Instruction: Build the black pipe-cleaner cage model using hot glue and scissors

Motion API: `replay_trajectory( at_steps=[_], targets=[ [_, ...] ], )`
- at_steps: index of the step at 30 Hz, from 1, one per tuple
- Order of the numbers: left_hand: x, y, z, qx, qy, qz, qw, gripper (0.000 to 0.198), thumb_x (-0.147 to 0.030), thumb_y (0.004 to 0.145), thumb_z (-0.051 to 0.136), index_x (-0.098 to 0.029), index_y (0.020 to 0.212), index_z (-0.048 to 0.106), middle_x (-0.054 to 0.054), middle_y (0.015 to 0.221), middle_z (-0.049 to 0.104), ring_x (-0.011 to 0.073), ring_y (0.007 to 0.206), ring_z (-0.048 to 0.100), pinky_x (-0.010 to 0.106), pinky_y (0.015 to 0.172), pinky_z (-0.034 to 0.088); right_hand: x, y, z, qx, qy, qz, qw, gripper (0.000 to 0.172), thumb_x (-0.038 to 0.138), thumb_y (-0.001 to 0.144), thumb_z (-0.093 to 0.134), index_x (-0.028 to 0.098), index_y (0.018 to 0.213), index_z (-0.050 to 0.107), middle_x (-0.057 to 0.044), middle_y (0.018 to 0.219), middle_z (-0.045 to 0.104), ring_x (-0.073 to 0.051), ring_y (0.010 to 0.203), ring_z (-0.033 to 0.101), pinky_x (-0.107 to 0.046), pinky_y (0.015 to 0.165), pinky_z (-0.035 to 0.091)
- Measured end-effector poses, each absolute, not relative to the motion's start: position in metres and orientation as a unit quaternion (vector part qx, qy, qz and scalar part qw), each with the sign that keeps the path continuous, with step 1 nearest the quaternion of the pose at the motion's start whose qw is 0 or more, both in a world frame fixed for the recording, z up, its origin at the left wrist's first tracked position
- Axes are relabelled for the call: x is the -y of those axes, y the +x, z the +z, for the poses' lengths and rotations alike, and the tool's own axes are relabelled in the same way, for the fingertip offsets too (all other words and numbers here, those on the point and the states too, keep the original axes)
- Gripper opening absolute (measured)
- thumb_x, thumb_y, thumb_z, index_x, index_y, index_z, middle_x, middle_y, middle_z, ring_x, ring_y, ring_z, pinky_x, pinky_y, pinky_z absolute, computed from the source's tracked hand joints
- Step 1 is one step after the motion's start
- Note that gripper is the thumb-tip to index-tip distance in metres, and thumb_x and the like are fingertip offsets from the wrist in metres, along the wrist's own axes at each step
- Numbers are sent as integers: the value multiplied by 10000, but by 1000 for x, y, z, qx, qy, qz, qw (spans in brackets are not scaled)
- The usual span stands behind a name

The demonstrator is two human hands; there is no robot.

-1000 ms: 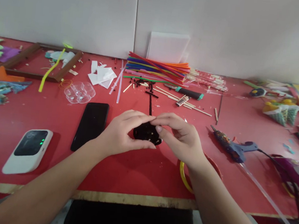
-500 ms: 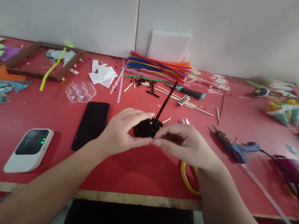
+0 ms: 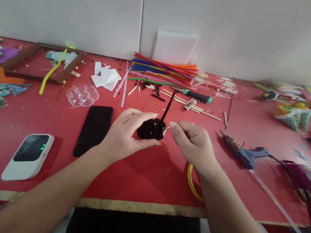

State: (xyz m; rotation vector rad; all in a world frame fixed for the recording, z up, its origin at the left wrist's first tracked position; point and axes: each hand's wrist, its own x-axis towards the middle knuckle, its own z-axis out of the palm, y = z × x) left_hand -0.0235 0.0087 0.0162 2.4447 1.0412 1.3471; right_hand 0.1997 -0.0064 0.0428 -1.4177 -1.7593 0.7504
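Black rounded piece (image 3: 149,132) could pivot or slip: the left hand (image 3: 126,132) looks to have it by the edges only, so a hard squeeze or a push from the right might turn it. Black stem (image 3: 168,108) stands up from it, tilted toward the far right; a knuckle catching it could bend it or pull it loose. Pale speck (image 3: 168,127) at the right fingertips: too small to tell if held. If it is, a loose pinch could drop it. Yellow loop (image 3: 190,180) by the right wrist could snag on a low sweep.

Position: piece is inside the left grip, fingers along far edge, thumb along near edge, left end toward palm, right end exposed. Grip is part-curled, spread to the piece's width. Right hand (image 3: 191,140) is pinched, thumb to index, just beside the exposed end. Can't tell if the piece touches the bench (image 3: 143,185).
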Motion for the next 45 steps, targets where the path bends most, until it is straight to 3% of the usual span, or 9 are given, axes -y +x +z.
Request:
replay_trajectory(
  at_steps=[3,6,13,21,29,38,41,45],
  targets=[
    [-10,-23,16,-319,826,456,88,644,-444,804,907,-195,1327,626,106,1218,790,240,1100,750,377,1007,620,5,197,38,649,-542,343,409,316,502,920,717,214,790,725,16,667,631,-107,593,508,-277,558,390],
    [-11,-22,15,-291,828,469,97,645,-430,816,900,-206,1346,609,105,1251,765,244,1150,740,377,1031,615,3,194,36,627,-518,390,432,206,449,888,773,245,896,791,-3,818,728,-131,708,610,-286,653,471],
    [-8,-22,16,-280,832,455,152,604,-319,868,871,-215,1382,570,108,1310,740,246,1233,707,378,1079,595,0,195,30,538,-468,514,477,196,445,808,887,279,862,797,21,788,720,-135,742,646,-288,723,543],
    [-7,-22,19,-302,822,438,205,625,-339,835,898,-238,1352,561,75,1211,755,246,1150,726,407,1036,602,-2,194,29,551,-474,499,472,335,559,812,860,236,803,771,-26,962,689,-172,891,649,-338,821,537],
    [-6,-23,19,-318,814,434,219,621,-406,766,948,-231,1249,601,72,1163,761,250,1083,743,388,959,620,-1,191,26,543,-483,492,479,366,584,776,876,244,856,766,-13,903,700,-162,821,626,-325,746,521],
    [-7,-22,18,-300,816,448,210,627,-439,752,949,-225,1237,614,74,1163,764,246,1077,759,370,969,625,-1,188,20,552,-485,475,484,317,552,808,863,260,913,795,-19,987,720,-169,921,650,-345,891,521],
    [-6,-23,18,-299,815,447,216,609,-396,760,953,-224,1231,608,66,1153,761,230,1072,761,341,949,629,0,187,23,537,-482,500,478,357,571,785,873,237,883,789,-29,1018,707,-163,907,650,-330,854,537],
    [-6,-23,16,-291,809,441,258,510,-327,841,893,-242,1250,601,80,1196,754,241,1134,753,372,989,633,-2,189,26,496,-472,554,473,385,564,723,917,231,859,781,-21,975,696,-142,809,638,-282,694,536]
  ],
)
